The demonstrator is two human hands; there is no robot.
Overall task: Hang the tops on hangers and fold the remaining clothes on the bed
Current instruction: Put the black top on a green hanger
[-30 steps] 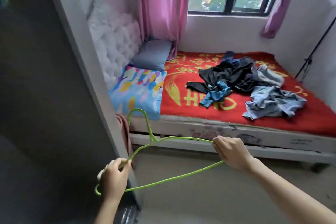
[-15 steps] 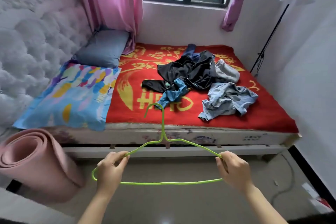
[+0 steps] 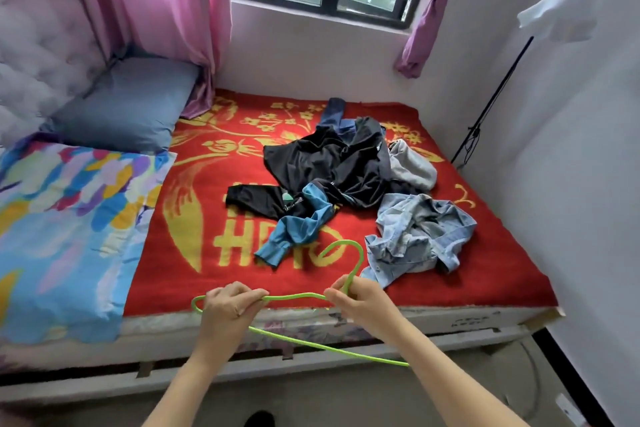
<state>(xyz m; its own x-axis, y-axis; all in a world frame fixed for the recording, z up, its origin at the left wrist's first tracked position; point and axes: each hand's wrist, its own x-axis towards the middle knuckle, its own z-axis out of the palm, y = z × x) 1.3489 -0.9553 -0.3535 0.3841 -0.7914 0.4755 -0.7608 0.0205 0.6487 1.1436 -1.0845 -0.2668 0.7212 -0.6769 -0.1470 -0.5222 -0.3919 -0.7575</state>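
I saw my left hand (image 3: 230, 305) and right hand (image 3: 360, 298) pinching the thin green wire hanger (image 3: 298, 295) at lower centre, over the fuzzy red blanket (image 3: 207, 218). Crumpled clothes (image 3: 325, 166) lay beyond. My right grip had shifted from the hanger's end to its neck.

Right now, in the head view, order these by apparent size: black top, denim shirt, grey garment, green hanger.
1. black top, largest.
2. denim shirt.
3. grey garment, smallest, partly under the black top.
Unranked: green hanger, a thin outline nearest the camera, so its wide span may mislead.
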